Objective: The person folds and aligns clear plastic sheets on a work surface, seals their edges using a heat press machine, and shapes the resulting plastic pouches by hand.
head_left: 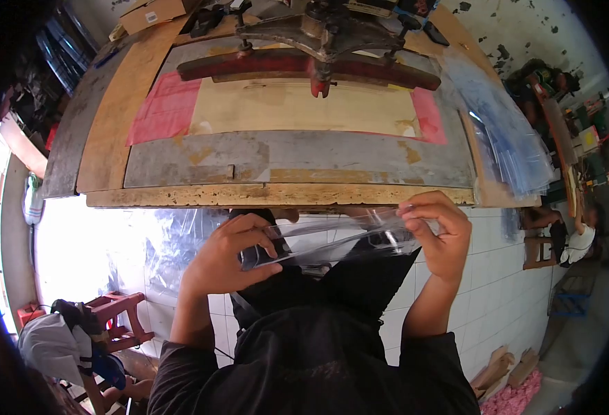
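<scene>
Between my two hands, over my lap, stretches a clear plastic sheet (pixel 339 242), bent and shiny. My left hand (pixel 228 256) grips its left end, with the thumb below and the fingers above. At the other end, my right hand (pixel 439 232) pinches the upper right corner between thumb and fingers. Both hands are just in front of the table's wooden front edge (pixel 284 196). Behind them on the table stands a press machine with a long red bar (pixel 263 66), above a cream-coloured panel (pixel 304 111) with pink ends.
A stack of clear plastic sheets (pixel 505 138) lies at the table's right side. A cardboard box (pixel 152 15) sits at the back left. Red stools (pixel 118 318) stand on the floor at left. Another person (pixel 581 242) sits at far right.
</scene>
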`<state>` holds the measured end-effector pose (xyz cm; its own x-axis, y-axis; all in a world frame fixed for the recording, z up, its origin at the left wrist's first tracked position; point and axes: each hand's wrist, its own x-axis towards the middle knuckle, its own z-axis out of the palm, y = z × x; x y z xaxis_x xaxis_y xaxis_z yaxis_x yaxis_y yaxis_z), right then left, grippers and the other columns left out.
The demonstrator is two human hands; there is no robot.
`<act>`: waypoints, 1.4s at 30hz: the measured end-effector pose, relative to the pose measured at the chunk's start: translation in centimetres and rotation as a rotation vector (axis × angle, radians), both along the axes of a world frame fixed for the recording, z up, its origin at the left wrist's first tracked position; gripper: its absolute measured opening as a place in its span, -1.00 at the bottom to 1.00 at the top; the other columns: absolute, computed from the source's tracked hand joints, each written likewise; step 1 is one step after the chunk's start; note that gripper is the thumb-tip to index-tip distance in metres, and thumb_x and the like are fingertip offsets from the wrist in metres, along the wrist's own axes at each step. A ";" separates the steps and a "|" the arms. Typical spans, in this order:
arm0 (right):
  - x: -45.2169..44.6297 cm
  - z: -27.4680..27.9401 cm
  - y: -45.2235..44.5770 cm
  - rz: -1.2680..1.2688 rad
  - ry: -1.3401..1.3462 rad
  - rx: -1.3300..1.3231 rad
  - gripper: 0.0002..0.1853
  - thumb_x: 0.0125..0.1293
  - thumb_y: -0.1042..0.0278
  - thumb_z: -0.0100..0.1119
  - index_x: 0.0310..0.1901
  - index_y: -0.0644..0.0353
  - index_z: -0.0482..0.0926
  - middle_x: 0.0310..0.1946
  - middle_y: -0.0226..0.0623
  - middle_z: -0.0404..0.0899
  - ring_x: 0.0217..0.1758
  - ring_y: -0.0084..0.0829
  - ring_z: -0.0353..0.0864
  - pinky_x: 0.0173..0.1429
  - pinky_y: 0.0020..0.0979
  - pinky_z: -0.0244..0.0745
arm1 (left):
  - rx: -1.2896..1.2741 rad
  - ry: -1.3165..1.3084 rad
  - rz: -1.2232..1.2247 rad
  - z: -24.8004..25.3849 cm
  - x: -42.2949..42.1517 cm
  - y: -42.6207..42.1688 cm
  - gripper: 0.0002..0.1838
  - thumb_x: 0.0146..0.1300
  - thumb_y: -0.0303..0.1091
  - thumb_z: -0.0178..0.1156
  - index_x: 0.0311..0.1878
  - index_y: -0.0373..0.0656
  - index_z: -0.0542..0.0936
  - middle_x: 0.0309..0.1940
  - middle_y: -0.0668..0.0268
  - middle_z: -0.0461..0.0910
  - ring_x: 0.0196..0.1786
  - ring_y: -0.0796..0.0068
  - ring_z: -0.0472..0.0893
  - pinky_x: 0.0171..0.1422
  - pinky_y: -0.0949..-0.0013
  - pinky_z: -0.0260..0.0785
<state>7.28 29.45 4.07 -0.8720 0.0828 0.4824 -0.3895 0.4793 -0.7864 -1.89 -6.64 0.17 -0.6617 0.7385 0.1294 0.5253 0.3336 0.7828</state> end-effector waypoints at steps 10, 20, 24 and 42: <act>-1.1 -0.7 1.4 -0.001 -0.092 -0.316 -0.91 0.44 0.56 0.46 -0.17 0.42 0.76 -0.08 -0.17 0.78 -0.06 -0.42 0.78 0.07 -0.43 0.65 | 0.324 -0.122 0.420 1.1 -1.1 -1.2 -0.88 0.13 -0.60 0.61 -0.34 -0.30 0.80 -0.15 0.19 0.78 -0.07 0.34 0.79 0.10 0.34 0.61; -7.2 -4.5 2.4 -0.147 -0.174 -0.497 -0.85 0.43 0.53 0.50 -0.03 0.34 0.78 -0.16 -0.36 0.79 -0.10 -0.64 0.70 0.06 -0.55 0.60 | 0.501 -0.284 0.534 -0.1 -8.8 1.0 -0.70 0.42 -0.52 0.48 0.14 -0.35 0.66 -0.05 0.21 0.81 0.02 0.56 0.75 0.09 0.45 0.60; -8.3 -5.3 2.6 -0.139 -0.182 -0.516 -0.79 0.45 0.57 0.46 0.07 0.34 0.72 -0.11 -0.34 0.77 -0.06 -0.60 0.73 0.08 -0.54 0.60 | 0.547 -0.251 0.487 -0.3 -9.4 2.0 -0.60 0.43 -0.56 0.45 0.28 -0.34 0.61 -0.06 0.24 0.79 0.07 0.56 0.74 0.11 0.47 0.58; -7.9 -6.0 2.6 -0.165 -0.138 -0.554 -0.76 0.48 0.61 0.39 0.13 0.34 0.67 -0.09 -0.32 0.73 -0.03 -0.60 0.69 0.11 -0.53 0.56 | 0.549 -0.188 0.539 -0.9 -8.9 2.0 -0.52 0.51 -0.56 0.36 0.44 -0.30 0.51 -0.28 0.52 0.50 -0.20 0.77 0.49 -0.06 0.61 0.35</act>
